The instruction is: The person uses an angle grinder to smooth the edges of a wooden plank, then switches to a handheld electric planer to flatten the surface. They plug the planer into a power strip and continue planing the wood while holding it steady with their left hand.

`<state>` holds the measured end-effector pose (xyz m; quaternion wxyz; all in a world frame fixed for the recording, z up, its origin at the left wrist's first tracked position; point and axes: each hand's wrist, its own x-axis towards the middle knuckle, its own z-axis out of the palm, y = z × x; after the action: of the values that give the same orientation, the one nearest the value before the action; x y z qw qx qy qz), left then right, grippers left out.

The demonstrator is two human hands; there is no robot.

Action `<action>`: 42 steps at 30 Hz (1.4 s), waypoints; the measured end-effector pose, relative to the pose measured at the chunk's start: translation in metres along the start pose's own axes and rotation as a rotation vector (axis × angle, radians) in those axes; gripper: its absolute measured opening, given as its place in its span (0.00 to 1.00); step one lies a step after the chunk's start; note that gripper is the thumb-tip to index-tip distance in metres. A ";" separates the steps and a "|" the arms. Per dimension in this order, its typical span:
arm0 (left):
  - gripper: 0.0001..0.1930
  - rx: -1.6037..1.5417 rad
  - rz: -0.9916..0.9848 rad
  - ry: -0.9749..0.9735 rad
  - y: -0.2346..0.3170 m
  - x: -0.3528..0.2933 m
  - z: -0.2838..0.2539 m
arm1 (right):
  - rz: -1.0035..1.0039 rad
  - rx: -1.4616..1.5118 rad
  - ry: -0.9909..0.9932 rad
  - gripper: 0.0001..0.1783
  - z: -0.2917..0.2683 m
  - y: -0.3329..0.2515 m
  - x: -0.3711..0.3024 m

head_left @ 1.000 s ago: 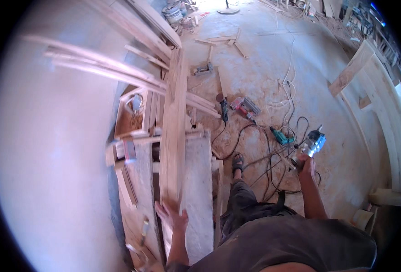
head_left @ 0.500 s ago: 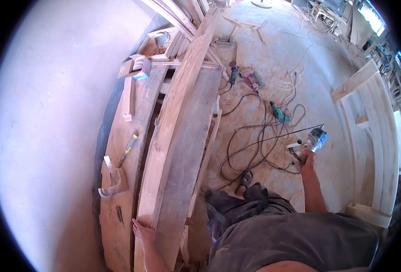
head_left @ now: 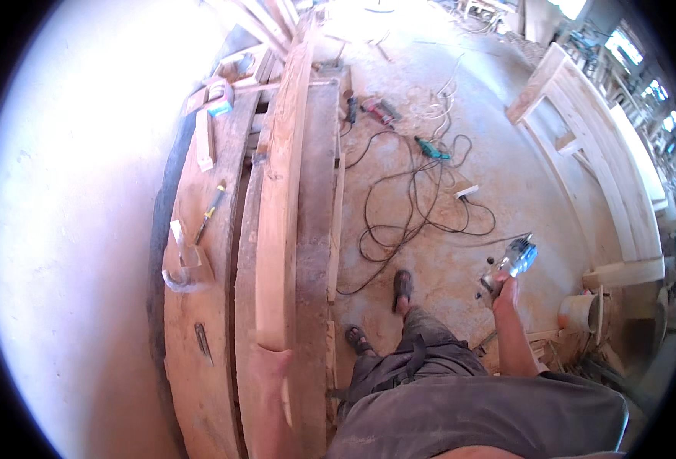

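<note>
My left hand (head_left: pixel 272 362) is at the near end of a long wooden beam (head_left: pixel 278 252). It appears closed around the beam, though its fingers are mostly hidden. The beam runs away from me along the plank bench (head_left: pixel 313 252). Out to the right, my right hand (head_left: pixel 506 291) grips a corded router (head_left: pixel 520 257), held above the floor. Left of the beam, on the bench, are a yellow-and-black screwdriver (head_left: pixel 214 208), a wooden hand plane (head_left: pixel 191 266) and a slim dark metal tool (head_left: pixel 203 341).
Black cords (head_left: pixel 410 222) loop across the dusty floor beside a green drill (head_left: pixel 431 149), a red nail gun (head_left: pixel 381 112) and an angle grinder (head_left: pixel 351 109). A large wooden frame (head_left: pixel 594 130) leans at right. A bucket (head_left: pixel 579 312) stands near offcuts. A pale wall (head_left: pixel 85 229) borders the bench.
My left hand has gone from lying spread on the beam to closing at its end. The beam's near end has shifted right on the bench. My feet have moved; the router stays in my right hand.
</note>
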<state>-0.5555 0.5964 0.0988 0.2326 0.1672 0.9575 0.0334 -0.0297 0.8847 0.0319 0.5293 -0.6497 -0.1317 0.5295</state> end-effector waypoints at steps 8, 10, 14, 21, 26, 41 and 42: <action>0.41 -0.174 0.056 0.046 0.012 -0.037 0.032 | -0.133 -0.095 0.008 0.27 -0.065 0.013 -0.104; 0.43 -0.193 0.154 0.139 -0.007 -0.055 0.037 | -0.085 -0.055 -0.021 0.28 -0.079 0.021 -0.104; 0.48 -0.094 0.177 0.179 -0.096 -0.125 0.059 | -0.068 -0.265 -0.120 0.25 -0.096 0.044 -0.112; 0.50 -0.114 -0.008 0.114 -0.262 -0.276 0.092 | -0.039 -0.356 -0.432 0.30 -0.096 0.071 -0.182; 0.52 -0.067 -0.141 0.133 -0.260 -0.432 0.083 | -0.124 -0.424 -0.711 0.32 -0.098 -0.003 -0.212; 0.42 -0.290 0.377 0.030 0.141 -0.508 -0.225 | -1.157 -0.593 -1.111 0.44 0.035 -0.267 -0.308; 0.42 -0.229 0.475 -0.012 0.189 -0.492 -0.237 | -1.024 -0.582 -1.147 0.44 0.045 -0.285 -0.300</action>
<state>-0.1944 0.6127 0.5502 0.2414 0.3602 0.8799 0.1942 -0.0771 0.8057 0.4374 0.3660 -0.2488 -0.7940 0.4168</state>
